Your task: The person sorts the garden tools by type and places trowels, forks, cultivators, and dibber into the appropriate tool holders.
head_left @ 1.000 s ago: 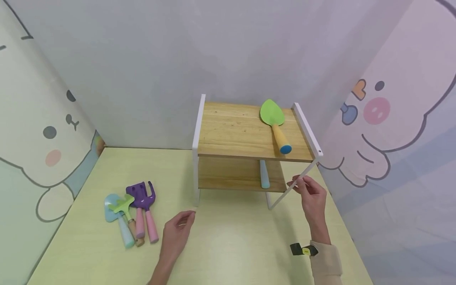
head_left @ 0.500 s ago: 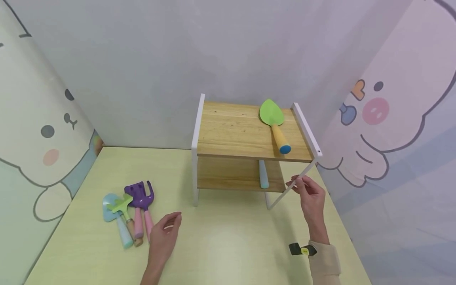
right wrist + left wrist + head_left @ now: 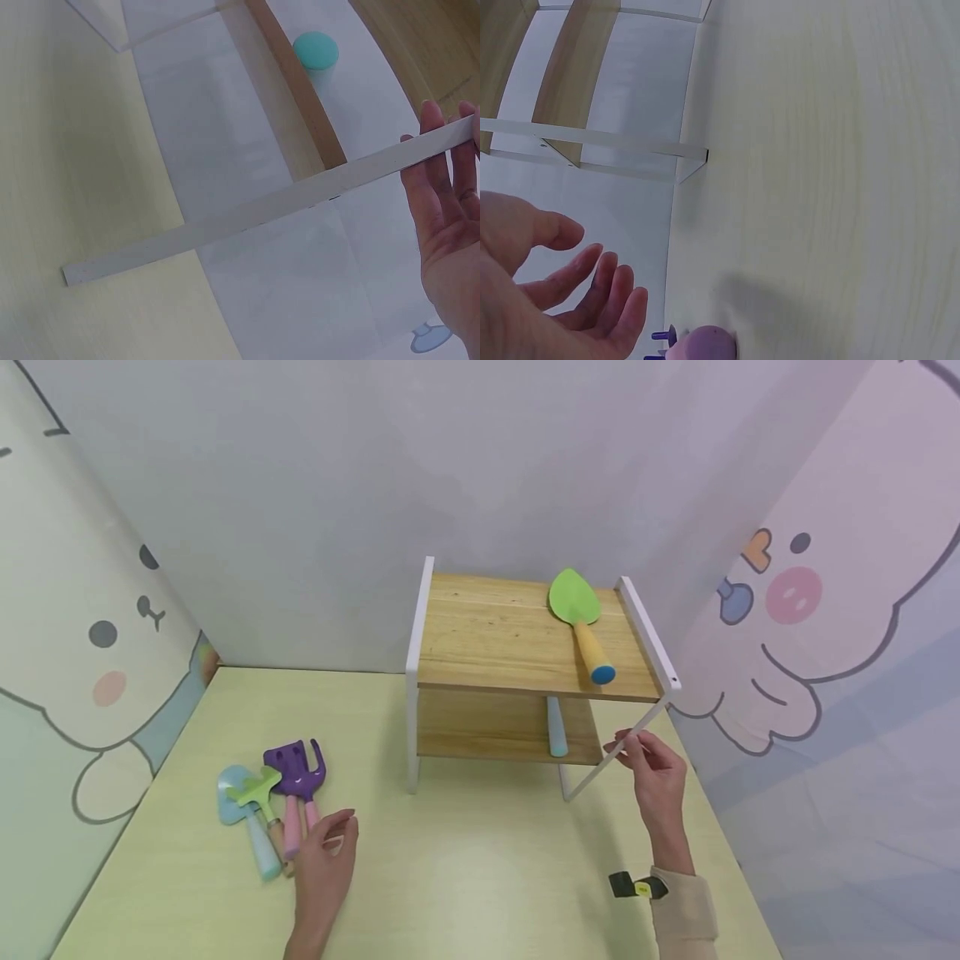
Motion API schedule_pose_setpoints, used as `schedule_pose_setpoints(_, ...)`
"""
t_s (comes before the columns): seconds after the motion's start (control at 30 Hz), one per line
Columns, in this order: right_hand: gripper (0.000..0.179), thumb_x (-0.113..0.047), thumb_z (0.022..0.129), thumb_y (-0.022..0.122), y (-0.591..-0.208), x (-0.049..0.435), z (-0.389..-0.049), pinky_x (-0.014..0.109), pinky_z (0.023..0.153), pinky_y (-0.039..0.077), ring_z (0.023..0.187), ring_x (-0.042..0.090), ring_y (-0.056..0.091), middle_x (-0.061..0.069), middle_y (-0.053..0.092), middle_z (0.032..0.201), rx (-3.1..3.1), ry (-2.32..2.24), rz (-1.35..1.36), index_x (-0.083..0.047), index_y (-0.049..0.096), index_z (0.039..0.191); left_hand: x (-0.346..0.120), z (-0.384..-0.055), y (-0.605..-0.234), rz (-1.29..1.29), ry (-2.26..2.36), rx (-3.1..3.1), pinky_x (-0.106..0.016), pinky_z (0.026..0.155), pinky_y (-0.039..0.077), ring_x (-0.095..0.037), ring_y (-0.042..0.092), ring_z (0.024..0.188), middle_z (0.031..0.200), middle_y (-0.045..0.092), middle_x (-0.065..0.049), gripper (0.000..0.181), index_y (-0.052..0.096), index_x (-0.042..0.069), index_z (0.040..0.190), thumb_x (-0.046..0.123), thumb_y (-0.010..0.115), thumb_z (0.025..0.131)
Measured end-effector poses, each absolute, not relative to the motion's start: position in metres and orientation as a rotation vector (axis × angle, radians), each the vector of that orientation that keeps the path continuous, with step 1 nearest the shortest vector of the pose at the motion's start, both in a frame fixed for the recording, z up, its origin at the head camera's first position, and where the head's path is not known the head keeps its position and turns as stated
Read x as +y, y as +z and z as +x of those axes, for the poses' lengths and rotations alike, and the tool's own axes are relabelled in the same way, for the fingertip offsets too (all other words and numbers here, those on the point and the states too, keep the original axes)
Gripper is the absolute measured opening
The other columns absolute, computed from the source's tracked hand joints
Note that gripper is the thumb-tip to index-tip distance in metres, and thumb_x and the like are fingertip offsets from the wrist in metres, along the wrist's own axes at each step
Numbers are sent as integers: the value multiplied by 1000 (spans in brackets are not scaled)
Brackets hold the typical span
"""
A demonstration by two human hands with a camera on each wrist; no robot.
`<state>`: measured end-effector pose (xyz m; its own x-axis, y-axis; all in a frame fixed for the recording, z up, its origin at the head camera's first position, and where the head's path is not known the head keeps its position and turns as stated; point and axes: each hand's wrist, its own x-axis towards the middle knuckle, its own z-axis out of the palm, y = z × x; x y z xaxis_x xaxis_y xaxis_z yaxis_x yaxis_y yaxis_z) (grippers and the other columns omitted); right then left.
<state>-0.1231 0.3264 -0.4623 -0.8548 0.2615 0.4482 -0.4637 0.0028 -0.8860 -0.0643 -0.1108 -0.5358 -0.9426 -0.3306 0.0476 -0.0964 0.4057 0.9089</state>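
Yellow strap label (image 3: 642, 889): too small to read. Right hand (image 3: 660, 781) is gripping a white shelf leg (image 3: 262, 206), centre right; left hand (image 3: 324, 868) is hovering, fingers loosely curving, near garden tools (image 3: 260, 788), lower left.

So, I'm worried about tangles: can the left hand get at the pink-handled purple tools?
Probably yes: the left hand looks free, close to their pink handles, with no other tool visibly lying across them.

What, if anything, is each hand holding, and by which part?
The right hand holds the shelf by its slanted white leg, just above the lower board. The left hand holds nothing.
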Motion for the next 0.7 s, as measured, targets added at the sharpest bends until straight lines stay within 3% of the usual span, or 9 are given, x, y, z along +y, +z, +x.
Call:
schedule_pose_setpoints(0.2,16,8,102,55,-463,326,-123,31,84,60,83,16,76,11,74,95,-1793,1898,203,20,65,107,-118,-64,-540,404,-1488,-2391,-6,75,45,-11,64,89,101,75,-16,19,73,-3,114,6,67,98)
schedule_pose_setpoints(0.33,17,6,103,56,-463,327,-122,31,84,60,84,16,76,10,74,95,-1817,1887,203,19,64,109,-124,-66,-542,467,-1495,-2411,-10,76,45,-20,64,95,107,72,-20,23,70,-4,118,9,66,99)
schedule_pose_setpoints(0.43,18,5,103,56,-463,328,-122,31,84,60,85,15,76,8,74,96,-1832,1883,207,18,65,110,-129,-66,-543,522,-1501,-2468,-20,81,48,-33,63,105,116,67,-24,29,67,-4,124,14,65,101)
schedule_pose_setpoints(0.7,17,5,103,56,-463,327,-122,31,84,60,85,16,76,11,74,95,-1836,1878,199,18,65,109,-136,-66,-547,516,-1431,-2499,-58,93,50,-46,58,110,120,59,-33,39,60,-14,129,7,67,97)
